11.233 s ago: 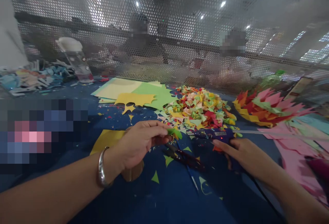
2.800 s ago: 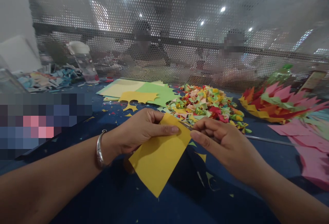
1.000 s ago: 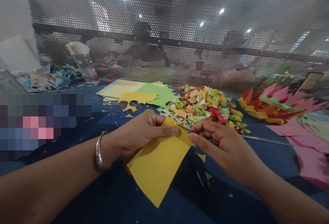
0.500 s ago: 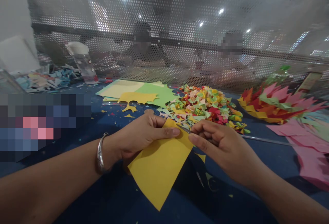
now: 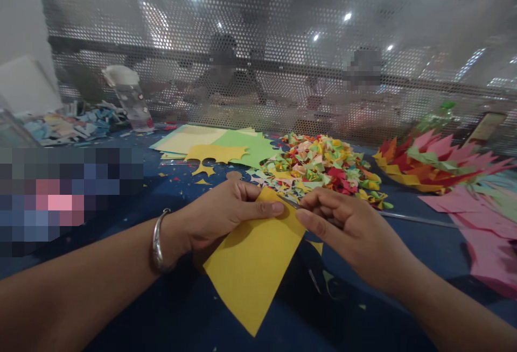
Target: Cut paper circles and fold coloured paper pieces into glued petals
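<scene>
A yellow sheet of paper (image 5: 254, 266) hangs at a slant, one corner pointing down towards me. My left hand (image 5: 238, 206) is closed on its upper part, the thumb lying on top and the fingers behind. At the sheet's upper right edge, my right hand (image 5: 335, 220) is closed round a slim metal tool (image 5: 288, 201) that looks like scissors. Its blade lies against the paper close to my left thumb; the handle is hidden in my fingers. A yellow paper scrap (image 5: 317, 246) lies below my right hand.
Beyond my hands are coloured sheets (image 5: 181, 139), a cut yellow remnant (image 5: 216, 154) and a heap of small paper pieces (image 5: 323, 161). Folded pointed paper strips (image 5: 436, 161) and pink paper (image 5: 490, 255) lie right. A tumbler (image 5: 131, 101) stands before the perforated metal screen (image 5: 274, 72).
The yellow paper's lower corner has shifted slightly right and towards me. Both hands and the metal tool are almost where they were.
</scene>
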### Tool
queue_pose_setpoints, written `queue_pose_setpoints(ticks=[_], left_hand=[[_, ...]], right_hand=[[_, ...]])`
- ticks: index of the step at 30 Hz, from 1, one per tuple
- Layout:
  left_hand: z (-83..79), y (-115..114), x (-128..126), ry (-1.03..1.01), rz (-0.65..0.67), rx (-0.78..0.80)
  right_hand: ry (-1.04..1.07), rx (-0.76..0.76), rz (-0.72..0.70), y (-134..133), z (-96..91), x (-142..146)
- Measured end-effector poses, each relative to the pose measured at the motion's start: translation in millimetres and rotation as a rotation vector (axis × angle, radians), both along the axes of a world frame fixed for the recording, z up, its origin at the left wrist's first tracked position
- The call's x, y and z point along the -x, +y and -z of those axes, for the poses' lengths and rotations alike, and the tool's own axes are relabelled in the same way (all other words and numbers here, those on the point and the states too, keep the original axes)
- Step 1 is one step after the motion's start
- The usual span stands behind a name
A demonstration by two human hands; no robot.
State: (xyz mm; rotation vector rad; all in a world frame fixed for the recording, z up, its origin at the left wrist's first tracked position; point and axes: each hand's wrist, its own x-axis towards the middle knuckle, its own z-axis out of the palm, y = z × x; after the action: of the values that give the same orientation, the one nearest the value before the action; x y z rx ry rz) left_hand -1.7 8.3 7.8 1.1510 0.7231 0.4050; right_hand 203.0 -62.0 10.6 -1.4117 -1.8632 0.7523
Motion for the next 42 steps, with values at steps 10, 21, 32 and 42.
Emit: queue_pose_setpoints(ticks=[10,21,32,42], left_hand=[[2.5,0.8,0.1,-0.010,0.017,0.002],[0.3,0.0,-1.8,-0.023,0.017,0.012],[4.3,1.0,0.0,0.014,0.045,-0.016],[5.7,2.3,-0.6,0.008,0.072,-0.007]], right_hand=[[0.016,0.002,-0.005,0.4,0.8,0.7],[0.035,0.019,-0.018,-0.1,3.2,0.6],[0.016,0.021,-0.018,-1.9,2.7,1.5],[0.014,0.043,-0.018,-2.3,0.8,3.0]])
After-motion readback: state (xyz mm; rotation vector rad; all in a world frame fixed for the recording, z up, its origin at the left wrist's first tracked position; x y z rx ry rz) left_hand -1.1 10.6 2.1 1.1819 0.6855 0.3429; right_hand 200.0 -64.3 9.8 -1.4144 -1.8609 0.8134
